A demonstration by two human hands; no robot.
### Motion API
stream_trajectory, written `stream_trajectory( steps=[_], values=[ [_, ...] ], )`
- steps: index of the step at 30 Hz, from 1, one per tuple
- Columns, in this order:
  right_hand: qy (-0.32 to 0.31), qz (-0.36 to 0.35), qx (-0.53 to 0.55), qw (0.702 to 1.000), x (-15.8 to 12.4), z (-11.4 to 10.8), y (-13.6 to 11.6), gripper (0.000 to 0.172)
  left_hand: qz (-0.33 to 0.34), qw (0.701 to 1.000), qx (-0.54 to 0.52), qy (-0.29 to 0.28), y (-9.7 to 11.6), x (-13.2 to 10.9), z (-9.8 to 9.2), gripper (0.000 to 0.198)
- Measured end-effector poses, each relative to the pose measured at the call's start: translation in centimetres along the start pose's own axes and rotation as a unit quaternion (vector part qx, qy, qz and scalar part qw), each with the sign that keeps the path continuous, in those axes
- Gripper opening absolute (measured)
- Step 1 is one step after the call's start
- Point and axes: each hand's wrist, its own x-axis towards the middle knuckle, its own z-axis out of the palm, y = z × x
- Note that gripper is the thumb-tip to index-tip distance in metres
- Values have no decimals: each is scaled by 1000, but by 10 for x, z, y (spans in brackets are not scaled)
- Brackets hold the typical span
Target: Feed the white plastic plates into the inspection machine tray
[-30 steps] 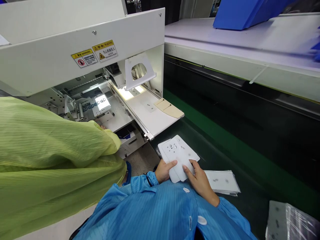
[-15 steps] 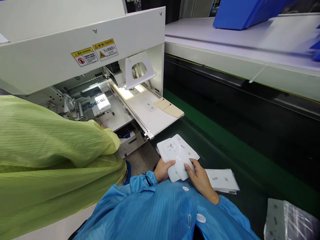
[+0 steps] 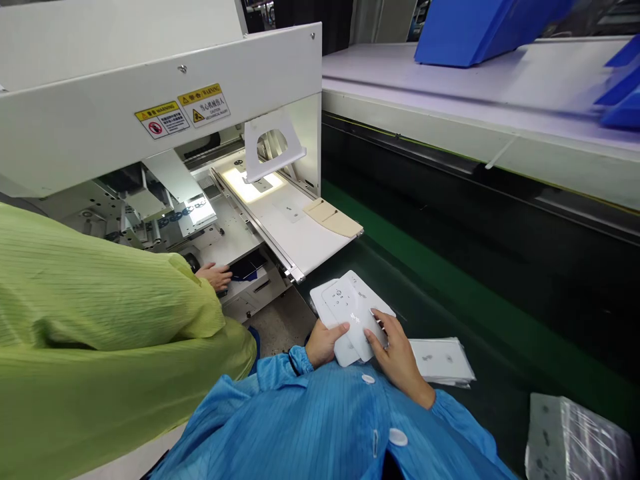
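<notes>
Several thin white rounded-corner panels [image 3: 345,303], marked with small dark prints and cut-outs, are fanned out just in front of my blue coat. My left hand [image 3: 324,343] grips their left edge, thumb on top. At their right side is my right hand [image 3: 397,353], its thumb and forefinger on the face of the top panels and its other fingers partly hidden. A stack of similar white sheets [image 3: 443,361] lies on the dark green surface just right of my right hand.
A white machine [image 3: 270,67] with warning labels stands ahead on the left; its lit conveyor [image 3: 305,237] carries a beige piece [image 3: 334,217]. A co-worker's yellow-green sleeve [image 3: 125,287] and hand [image 3: 215,275] are at left. A plastic-wrapped pack [image 3: 575,440] lies lower right, blue bins [image 3: 460,33] on the shelf.
My right forefinger has moved up and inward across the panels, while my left hand keeps its grip. The co-worker's hand has come into view by the machine, and a machine part has shifted.
</notes>
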Motion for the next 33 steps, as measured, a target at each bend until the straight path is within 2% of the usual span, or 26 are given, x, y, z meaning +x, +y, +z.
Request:
stream_trajectory(
  steps=[4, 8, 11, 16, 25, 33],
  values=[
    [-26, -41, -43, 998, -2, 3, 0, 52, 15, 1000, 12, -6, -2, 2, -1, 69],
    [-68, -51, -79, 993, -3, 5, 0, 72, 20, 1000, 20, -12, -4, 4, -4, 63],
    [-77, -50, -80, 993, -2, 5, 0, 77, 22, 999, 19, -21, -5, 4, -6, 63],
    [-65, -59, -72, 994, -1, 6, -2, 76, 29, 999, 13, -25, -5, 4, -8, 66],
    [-54, -81, -103, 990, 3, 3, -7, 66, 20, 1000, 4, 2, 1, 6, -6, 67],
    [-51, -78, -98, 991, 4, 10, -1, 57, 22, 999, -4, 23, 4, 8, -8, 66]
  ],
)
